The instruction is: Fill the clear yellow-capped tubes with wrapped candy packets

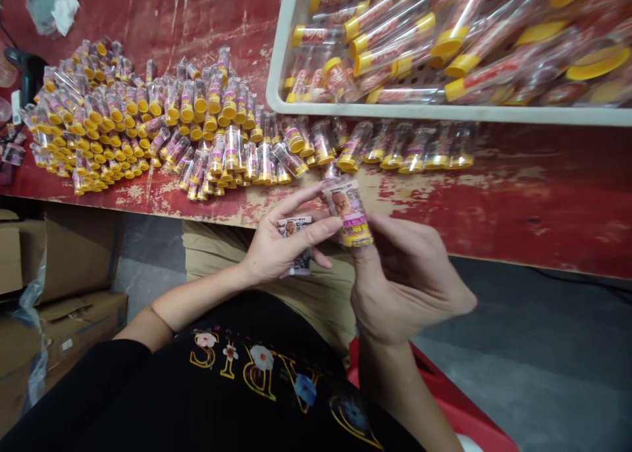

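My left hand (284,241) holds a small printed card or packet (299,268) in its palm; whether it is one or a stack I cannot tell. Its thumb and index finger also touch a small label-printed tube (349,208) with a yellow lower end. From the other side, my right hand (405,281) grips that tube near its yellow end, thumb underneath; its other fingers are partly hidden and slightly blurred. Just beyond the hands, several clear tubes with yellow caps (355,146) stand or lean along the table edge.
A worn red table (538,195) spans the view. Many small yellow-capped tubes (113,116) are massed at left. A white tray (444,114) at upper right holds larger yellow-capped tubes. Cardboard boxes (74,261) stand lower left, and a red seat-like thing (444,393) lies lower right.
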The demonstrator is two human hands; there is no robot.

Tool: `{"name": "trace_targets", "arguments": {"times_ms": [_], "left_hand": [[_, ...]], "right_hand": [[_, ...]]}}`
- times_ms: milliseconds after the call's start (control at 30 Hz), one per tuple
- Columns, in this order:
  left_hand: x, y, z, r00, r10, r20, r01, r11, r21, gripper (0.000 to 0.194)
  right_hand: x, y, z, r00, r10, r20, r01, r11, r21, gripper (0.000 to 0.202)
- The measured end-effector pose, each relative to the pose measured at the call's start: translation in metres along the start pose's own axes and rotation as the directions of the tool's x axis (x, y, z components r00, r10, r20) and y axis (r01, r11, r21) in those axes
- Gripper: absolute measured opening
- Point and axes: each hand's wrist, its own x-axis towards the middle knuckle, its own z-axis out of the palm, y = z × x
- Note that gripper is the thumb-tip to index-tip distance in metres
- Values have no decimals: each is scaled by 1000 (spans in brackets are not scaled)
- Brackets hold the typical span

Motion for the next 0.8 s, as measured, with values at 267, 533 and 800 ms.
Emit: {"name": "trace_targets", "arguments": {"times_ms": [267,533,800], "left_hand": [[6,-6,-7,1000,-17,2,17,995,99,75],[13,-12,-7,999,-42,-11,42,999,20,67],[15,-8,-7,996,-82,-21,82,997,-2,67]], "right_hand": [[4,6,-1,1000,0,26,2,998,-59,33],[6,7,-3,998,31,57,-26,996,-90,31],[9,7,-1,998,41,47,-37,996,-81,28]]}}
